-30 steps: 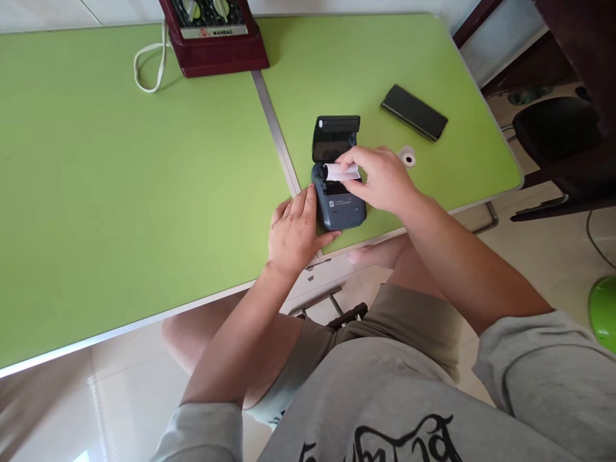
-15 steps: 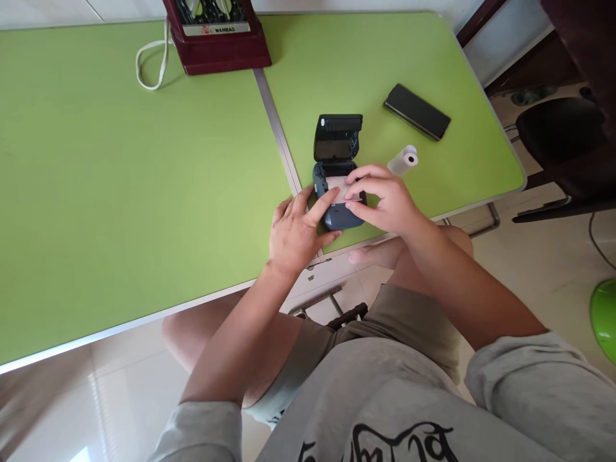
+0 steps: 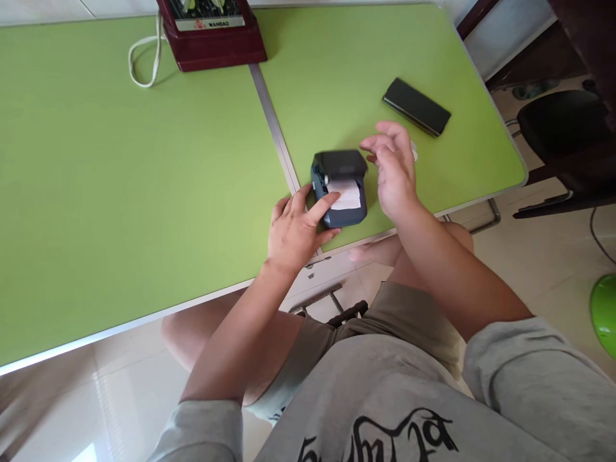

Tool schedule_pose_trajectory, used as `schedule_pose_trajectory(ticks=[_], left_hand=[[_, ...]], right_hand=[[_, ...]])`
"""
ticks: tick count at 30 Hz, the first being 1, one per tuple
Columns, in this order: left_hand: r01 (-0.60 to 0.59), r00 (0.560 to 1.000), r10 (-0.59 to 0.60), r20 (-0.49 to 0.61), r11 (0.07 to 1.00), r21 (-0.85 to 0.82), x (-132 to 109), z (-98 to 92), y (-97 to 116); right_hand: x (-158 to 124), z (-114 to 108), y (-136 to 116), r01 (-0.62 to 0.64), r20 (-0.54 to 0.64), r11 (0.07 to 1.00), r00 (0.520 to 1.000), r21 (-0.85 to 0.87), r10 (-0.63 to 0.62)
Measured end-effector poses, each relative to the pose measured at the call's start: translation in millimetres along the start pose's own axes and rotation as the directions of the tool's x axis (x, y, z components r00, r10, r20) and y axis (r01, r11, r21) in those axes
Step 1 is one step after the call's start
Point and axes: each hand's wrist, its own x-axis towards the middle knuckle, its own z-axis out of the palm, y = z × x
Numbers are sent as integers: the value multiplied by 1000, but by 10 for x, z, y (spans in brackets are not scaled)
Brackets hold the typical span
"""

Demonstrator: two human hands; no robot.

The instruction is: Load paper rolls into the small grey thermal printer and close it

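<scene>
A small dark blue-grey device sits on the green table, its black lid tilted partly down and slightly blurred. White paper lies across its front, out from under the lid. My left hand grips the device from the left, one finger pressing on the paper and the thumb at the front edge. My right hand is raised just right of the lid, fingers loosely apart and holding nothing. Behind it, only the end of a white paper roll shows.
A black phone-like object lies at the back right of the green table. At the back stands a dark red appliance with a white cord. A metal strip crosses the table. A black chair is at the right.
The lid, upright before, has swung down over the back of the device. My right hand has left the paper and moved up and right, covering most of the roll. My left hand has stayed.
</scene>
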Motion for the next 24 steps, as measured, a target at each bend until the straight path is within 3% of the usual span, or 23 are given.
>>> schedule_pose_trajectory(ticks=[9, 17, 20, 24], left_hand=[[9, 998, -11, -56, 999, -37, 6, 62, -20], [24, 999, -25, -48, 999, -36, 11, 38, -8], [28, 997, -31, -70, 999, -47, 19, 66, -20], [56, 995, -60, -77, 996, -64, 29, 102, -32]], right_hand=[[-167, 31, -107, -144, 218, 989, 965, -14, 144], [-30, -80, -144, -109, 395, 993, 911, -47, 119], [-90, -30, -134, -65, 338, 993, 936, -97, 95], [-236, 54, -113, -17, 30, 956, 999, -293, 27]])
